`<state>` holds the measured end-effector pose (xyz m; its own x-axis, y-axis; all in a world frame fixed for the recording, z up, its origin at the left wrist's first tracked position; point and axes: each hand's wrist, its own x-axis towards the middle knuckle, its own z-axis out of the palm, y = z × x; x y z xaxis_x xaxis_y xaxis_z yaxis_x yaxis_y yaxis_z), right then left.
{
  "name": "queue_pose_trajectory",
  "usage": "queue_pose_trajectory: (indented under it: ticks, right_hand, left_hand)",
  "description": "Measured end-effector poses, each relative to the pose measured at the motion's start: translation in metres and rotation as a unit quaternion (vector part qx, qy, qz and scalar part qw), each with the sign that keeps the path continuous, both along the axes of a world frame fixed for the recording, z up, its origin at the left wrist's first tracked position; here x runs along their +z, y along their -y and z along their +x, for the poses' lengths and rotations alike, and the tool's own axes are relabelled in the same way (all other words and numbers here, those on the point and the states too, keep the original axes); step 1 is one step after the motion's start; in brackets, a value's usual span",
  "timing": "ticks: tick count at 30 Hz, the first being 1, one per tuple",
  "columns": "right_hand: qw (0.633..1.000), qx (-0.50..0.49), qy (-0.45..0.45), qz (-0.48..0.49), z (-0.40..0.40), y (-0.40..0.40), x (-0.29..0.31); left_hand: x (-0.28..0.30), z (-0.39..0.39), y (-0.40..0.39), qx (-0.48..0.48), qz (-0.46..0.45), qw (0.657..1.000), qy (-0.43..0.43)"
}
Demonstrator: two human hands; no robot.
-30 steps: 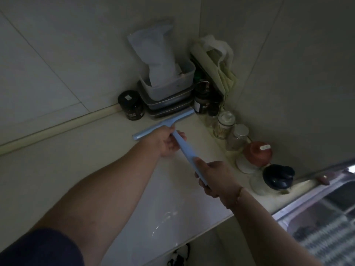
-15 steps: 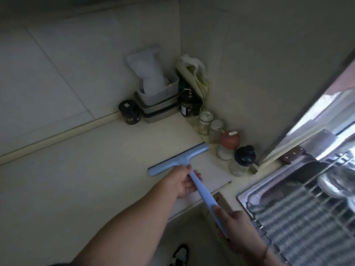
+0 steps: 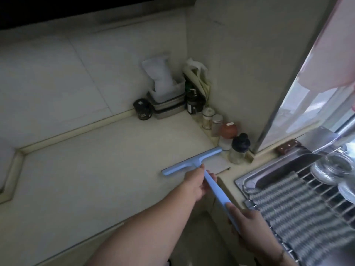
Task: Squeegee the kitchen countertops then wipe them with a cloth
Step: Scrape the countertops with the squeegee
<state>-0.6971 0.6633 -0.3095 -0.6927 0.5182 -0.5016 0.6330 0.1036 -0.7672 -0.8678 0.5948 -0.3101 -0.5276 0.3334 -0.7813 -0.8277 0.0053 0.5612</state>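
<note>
Near the front edge of the pale stone counter [image 3: 80, 169], our light blue plastic squeegee [image 3: 194, 162] had come a long way. A second before, its wide blade lay far back by the stacked metal trays [image 3: 167, 106] in the corner. Now it sat close to us, just beside the clear jar with the black lid [image 3: 239, 150]. We had pulled it toward us, so we think this strip of counter was nearly done and the water was being pushed off the edge. The wiping with a cloth had not begun, and we saw no cloth.

Our left hand [image 3: 196, 181] was curled around the handle right behind the blade. Our right hand [image 3: 244, 221] gripped the handle's far end, beside the shiny steel sink [image 3: 269, 169].
</note>
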Motion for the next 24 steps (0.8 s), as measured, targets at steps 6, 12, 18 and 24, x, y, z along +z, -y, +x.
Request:
queue_pose_trajectory:
  ticks: [6, 12, 18, 24]
  right_hand:
    - [0.996, 0.081, -0.029, 0.009, -0.046, 0.081, 0.023]
    - [0.98, 0.181, -0.053, -0.055, -0.108, 0.224, 0.02]
    - [0.974, 0.169, -0.027, -0.147, -0.178, 0.379, 0.015]
    - [0.976, 0.129, 0.002, -0.176, -0.222, 0.487, 0.015]
  left_hand:
    - [0.016, -0.013, 0.079, 0.052, 0.041, 0.997, -0.035]
    - [0.028, -0.052, 0.244, 0.15, 0.016, 0.987, -0.061]
    - [0.019, -0.117, 0.411, 0.182, -0.031, 0.98, -0.076]
    - [0.005, -0.18, 0.522, 0.162, -0.022, 0.984, -0.065]
